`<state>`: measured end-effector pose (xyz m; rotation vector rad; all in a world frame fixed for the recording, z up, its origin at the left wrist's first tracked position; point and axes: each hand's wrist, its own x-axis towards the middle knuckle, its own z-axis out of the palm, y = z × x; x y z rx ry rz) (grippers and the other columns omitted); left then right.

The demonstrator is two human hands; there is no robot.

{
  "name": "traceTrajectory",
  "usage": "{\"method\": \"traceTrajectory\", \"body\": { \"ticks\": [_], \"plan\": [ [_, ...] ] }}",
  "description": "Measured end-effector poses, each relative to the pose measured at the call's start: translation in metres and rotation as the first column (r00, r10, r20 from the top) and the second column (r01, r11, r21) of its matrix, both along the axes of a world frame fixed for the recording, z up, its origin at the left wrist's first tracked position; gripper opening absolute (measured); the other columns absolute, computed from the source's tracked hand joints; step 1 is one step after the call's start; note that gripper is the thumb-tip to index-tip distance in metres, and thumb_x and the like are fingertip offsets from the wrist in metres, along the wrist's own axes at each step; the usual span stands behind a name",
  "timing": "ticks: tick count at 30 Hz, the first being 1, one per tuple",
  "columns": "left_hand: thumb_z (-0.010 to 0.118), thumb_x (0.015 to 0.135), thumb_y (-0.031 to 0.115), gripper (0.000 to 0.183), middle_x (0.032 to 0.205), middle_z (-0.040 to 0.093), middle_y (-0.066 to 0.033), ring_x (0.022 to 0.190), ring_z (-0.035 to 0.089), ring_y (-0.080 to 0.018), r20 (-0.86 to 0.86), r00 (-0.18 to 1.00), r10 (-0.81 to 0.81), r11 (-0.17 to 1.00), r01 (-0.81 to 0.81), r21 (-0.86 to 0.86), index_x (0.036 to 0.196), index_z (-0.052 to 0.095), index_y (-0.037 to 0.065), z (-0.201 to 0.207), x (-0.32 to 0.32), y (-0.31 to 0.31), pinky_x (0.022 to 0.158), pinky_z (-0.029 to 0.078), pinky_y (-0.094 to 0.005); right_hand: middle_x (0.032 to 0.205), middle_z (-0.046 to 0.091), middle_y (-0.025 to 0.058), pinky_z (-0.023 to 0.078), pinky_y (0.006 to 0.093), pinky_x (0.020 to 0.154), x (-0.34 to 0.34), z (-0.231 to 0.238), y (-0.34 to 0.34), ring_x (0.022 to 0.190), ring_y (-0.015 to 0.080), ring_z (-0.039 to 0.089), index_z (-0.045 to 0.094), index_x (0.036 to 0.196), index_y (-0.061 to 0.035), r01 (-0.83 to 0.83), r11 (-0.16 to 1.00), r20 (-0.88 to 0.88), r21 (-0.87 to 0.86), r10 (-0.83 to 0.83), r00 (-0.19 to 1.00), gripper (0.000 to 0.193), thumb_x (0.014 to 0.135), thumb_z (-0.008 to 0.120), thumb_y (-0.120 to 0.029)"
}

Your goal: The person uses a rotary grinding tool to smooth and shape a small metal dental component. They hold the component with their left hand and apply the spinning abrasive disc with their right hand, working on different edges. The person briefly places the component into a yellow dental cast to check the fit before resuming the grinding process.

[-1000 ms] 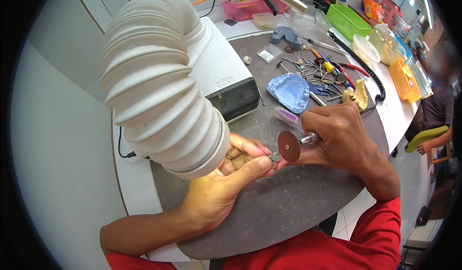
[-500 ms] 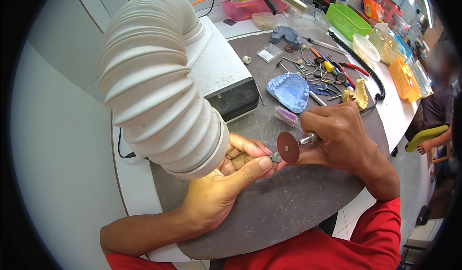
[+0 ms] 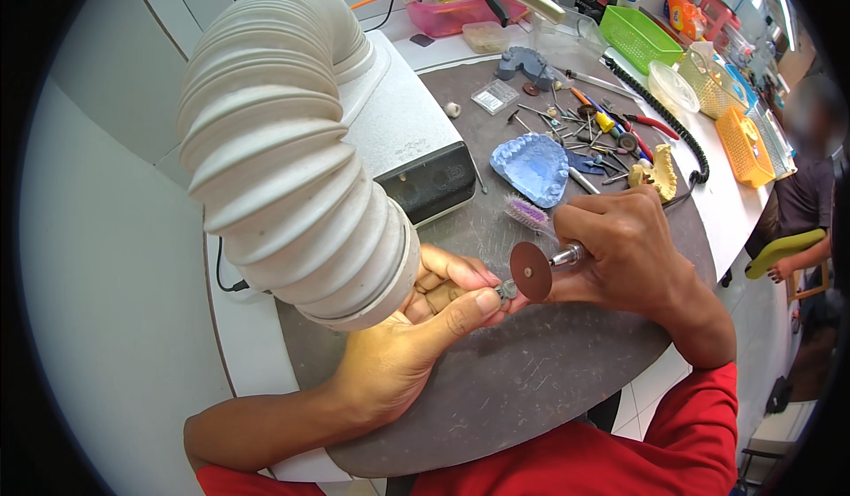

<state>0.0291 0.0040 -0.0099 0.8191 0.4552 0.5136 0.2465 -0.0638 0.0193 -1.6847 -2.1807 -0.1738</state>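
Between the thumb and fingers of my left hand is a small grey-green metal piece, perhaps a dental casting; its shape is mostly covered. My right hand is wrapped round a rotary handpiece with a metal nose. A reddish-brown cutting disc is mounted at its tip, right beside the small piece; whether they touch I cannot tell. The right fingertips meet the left ones just behind the disc. A wide ribbed white suction hose ends over my left hand and hides part of its fingers.
Beyond my hands lie a blue dental cast, a purple-bristled brush, a yellow cast and scattered burs. A white box stands behind the hose. Baskets, including a green one, line the back right; a person sits at far right.
The hose has shifted very slightly to the left. Both hands, the small piece and the disc stay practically in place.
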Motion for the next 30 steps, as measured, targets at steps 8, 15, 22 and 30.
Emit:
{"method": "traceTrajectory", "body": {
  "ticks": [8, 15, 22, 30],
  "plan": [
    [0.062, 0.09, 0.0, 0.011, 0.105, 0.058, -0.0081, 0.096, 0.063, -0.0196, -0.01, 1.0, 0.008, 1.0, -0.008, -0.001, 0.097, 0.055, 0.006, 0.001, 0.0, 0.0, 0.084, 0.052, -0.0294, 0.054, 0.056, 0.0059, 0.043, 0.0349, 0.042, 0.001, 0.001, 0.0, 0.045, 0.0235, 0.059, 0.058, 0.06, -0.0066, -0.015, 1.0, -0.001, 0.0, 0.015, 1.0, 0.055, 0.069, 0.077, -0.057],
    [0.063, 0.089, -0.002, 0.013, 0.105, 0.059, -0.0082, 0.095, 0.063, -0.0183, -0.012, 1.0, -0.003, 1.0, 0.003, 0.006, 0.098, 0.055, 0.005, 0.001, 0.0, 0.001, 0.083, 0.052, -0.0295, 0.054, 0.055, 0.0056, 0.044, 0.0342, 0.043, 0.001, 0.0, -0.001, 0.046, 0.0234, 0.059, 0.057, 0.062, -0.0067, -0.011, 1.0, 0.028, -0.016, 0.012, 1.0, 0.054, 0.068, 0.077, -0.056],
    [0.064, 0.087, -0.007, 0.019, 0.104, 0.058, -0.008, 0.094, 0.062, -0.0146, 0.0, 0.999, 0.048, 0.989, -0.048, 0.139, 0.098, 0.054, 0.005, -0.009, 0.001, -0.001, 0.083, 0.051, -0.0294, 0.055, 0.053, 0.0028, 0.041, 0.0318, 0.041, 0.002, 0.0, 0.0, 0.046, 0.0194, 0.057, 0.054, 0.065, -0.0072, -0.051, 0.993, -0.016, 0.106, 0.053, 0.998, 0.055, 0.064, 0.081, -0.056],
    [0.066, 0.085, -0.008, 0.022, 0.103, 0.057, -0.0067, 0.094, 0.062, -0.0138, -0.003, 0.998, 0.06, 0.983, -0.059, 0.173, 0.098, 0.053, 0.004, -0.008, 0.002, -0.003, 0.085, 0.051, -0.0285, 0.053, 0.049, 0.001, 0.038, 0.0308, 0.04, 0.005, 0.001, 0.0, 0.045, 0.0158, 0.056, 0.052, 0.063, -0.0084, -0.032, 0.994, 0.029, 0.109, 0.029, 0.999, 0.054, 0.064, 0.082, -0.054]
  ]
}}
